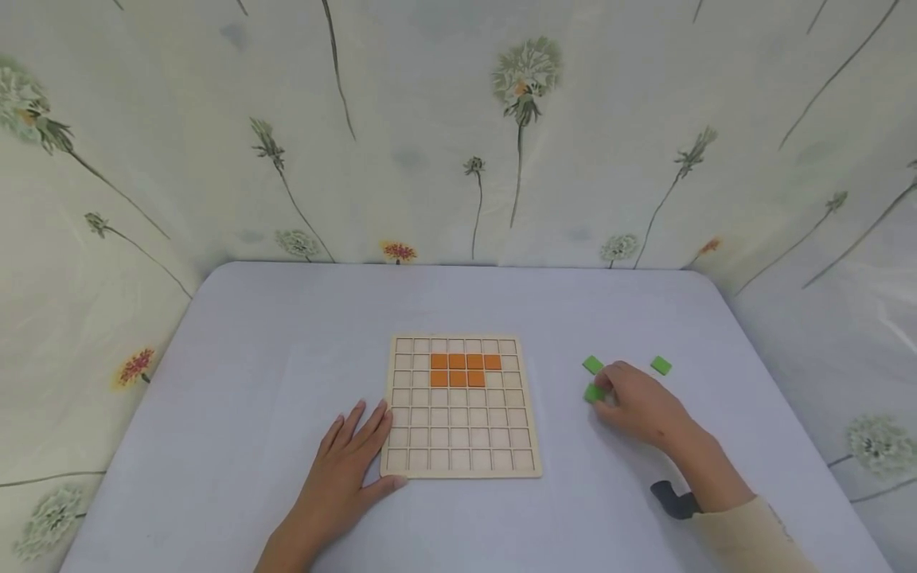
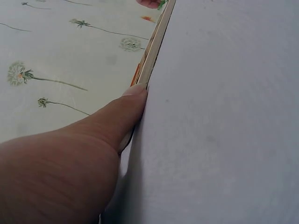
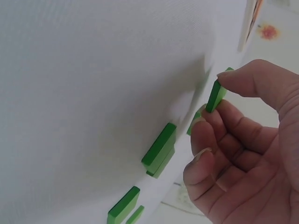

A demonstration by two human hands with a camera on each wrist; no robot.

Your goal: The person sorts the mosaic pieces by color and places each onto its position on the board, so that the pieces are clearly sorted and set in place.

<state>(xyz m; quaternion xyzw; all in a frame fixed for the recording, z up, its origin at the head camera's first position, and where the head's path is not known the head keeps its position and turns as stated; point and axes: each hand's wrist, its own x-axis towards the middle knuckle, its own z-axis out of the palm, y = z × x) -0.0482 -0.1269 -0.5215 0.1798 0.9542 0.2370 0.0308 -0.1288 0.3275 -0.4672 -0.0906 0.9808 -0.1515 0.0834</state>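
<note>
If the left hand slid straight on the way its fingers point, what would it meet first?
Probably the wooden grid board: the left hand appears to be touching its edge, thumb included.

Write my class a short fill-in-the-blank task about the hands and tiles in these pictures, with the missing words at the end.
1. The left hand touches the board, while the right hand pinches a ____ tile.
2. The upper row of orange tiles has ____ tiles.
3. The lower row of orange tiles has ____ tiles.

Missing words: green; four; three.
</note>
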